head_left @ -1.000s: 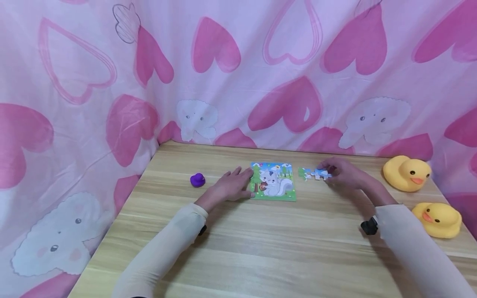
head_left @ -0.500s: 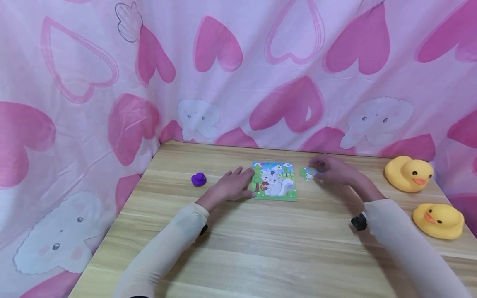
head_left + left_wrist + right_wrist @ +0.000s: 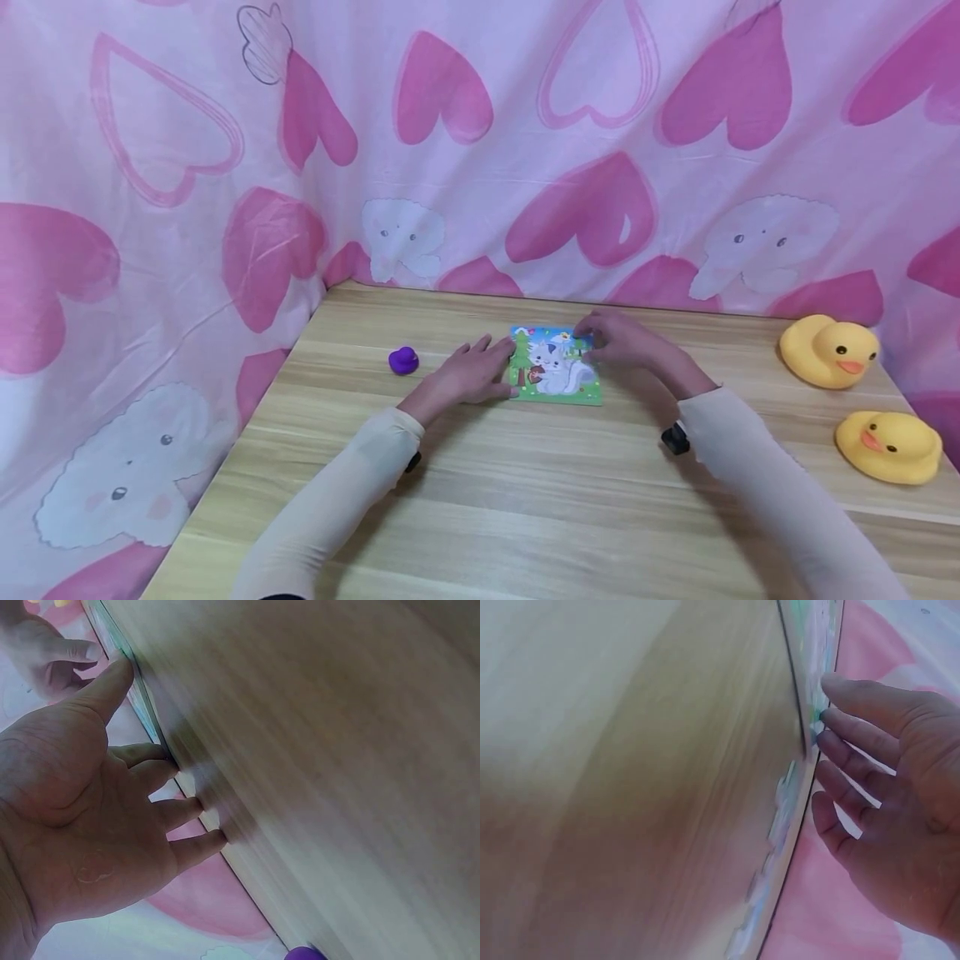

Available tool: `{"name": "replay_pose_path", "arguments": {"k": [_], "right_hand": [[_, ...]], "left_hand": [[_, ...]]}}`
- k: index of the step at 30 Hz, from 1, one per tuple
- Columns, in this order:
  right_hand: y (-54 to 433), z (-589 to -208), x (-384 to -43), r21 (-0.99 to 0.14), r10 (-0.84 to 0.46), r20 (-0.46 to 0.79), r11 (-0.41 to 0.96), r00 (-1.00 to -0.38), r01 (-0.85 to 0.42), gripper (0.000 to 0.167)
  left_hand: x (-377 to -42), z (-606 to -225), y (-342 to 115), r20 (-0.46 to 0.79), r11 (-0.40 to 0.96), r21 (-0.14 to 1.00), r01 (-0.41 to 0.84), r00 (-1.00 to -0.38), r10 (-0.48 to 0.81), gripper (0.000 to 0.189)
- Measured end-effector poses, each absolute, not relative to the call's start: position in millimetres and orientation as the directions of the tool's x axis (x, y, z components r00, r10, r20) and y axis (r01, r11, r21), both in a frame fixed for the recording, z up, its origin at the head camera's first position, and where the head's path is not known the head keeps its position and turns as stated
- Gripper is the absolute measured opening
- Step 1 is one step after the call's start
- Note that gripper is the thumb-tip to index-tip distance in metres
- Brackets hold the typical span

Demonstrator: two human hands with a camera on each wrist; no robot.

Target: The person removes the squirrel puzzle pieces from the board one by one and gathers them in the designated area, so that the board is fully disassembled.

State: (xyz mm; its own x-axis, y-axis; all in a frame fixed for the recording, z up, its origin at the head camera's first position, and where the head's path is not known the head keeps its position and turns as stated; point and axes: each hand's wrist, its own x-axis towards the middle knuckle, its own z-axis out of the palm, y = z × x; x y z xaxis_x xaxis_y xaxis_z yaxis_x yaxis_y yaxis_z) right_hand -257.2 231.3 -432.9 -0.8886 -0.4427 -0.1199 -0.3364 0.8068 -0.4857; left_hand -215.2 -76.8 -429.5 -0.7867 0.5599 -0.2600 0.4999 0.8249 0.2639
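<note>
A square picture puzzle (image 3: 555,367) of a white squirrel with trees lies flat on the table. My left hand (image 3: 474,372) lies at its left edge with fingers spread; in the left wrist view, the left thumb (image 3: 112,686) touches the puzzle's edge. The right hand (image 3: 622,340) is at the upper right of the puzzle, fingers loosely bent. In the right wrist view, its thumb and first fingertips meet the puzzle's side. Several loose puzzle pieces (image 3: 780,806) lie on the table beside the puzzle there; the right hand hides them in the head view.
A small purple duck (image 3: 403,361) sits left of the left hand. Two larger yellow ducks stand at the right, one farther back (image 3: 828,352) and one nearer (image 3: 888,447). A pink heart-patterned curtain (image 3: 465,183) hangs behind the wooden table (image 3: 480,517).
My right hand has moved left from the loose puzzle pieces to the puzzle's right side. The left hand has stayed at the left edge. The head view has shifted slightly.
</note>
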Motion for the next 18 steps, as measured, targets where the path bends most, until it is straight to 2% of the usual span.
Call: {"name": "replay_pose_path", "arguments": {"k": [6,11,18], "right_hand": [[221,-429,-255,-0.457,-0.431,-0.16,0.83,-0.888,-0.32,0.058],[217,-426,-257,-0.431,-0.427,-0.181,0.844,-0.886,-0.318,0.056],[218,-426,-263,-0.479,-0.442,-0.179,0.819,-0.879,-0.314,0.057]], "left_hand": [[-215,-430,-77,-0.274,0.829,0.268,0.49,-0.786,0.554,0.088],[-214,-427,-77,-0.267,0.827,0.266,0.495,-0.787,0.556,0.088],[-214,-427,-78,-0.264,0.825,0.268,0.498,-0.785,0.56,0.088]]}}
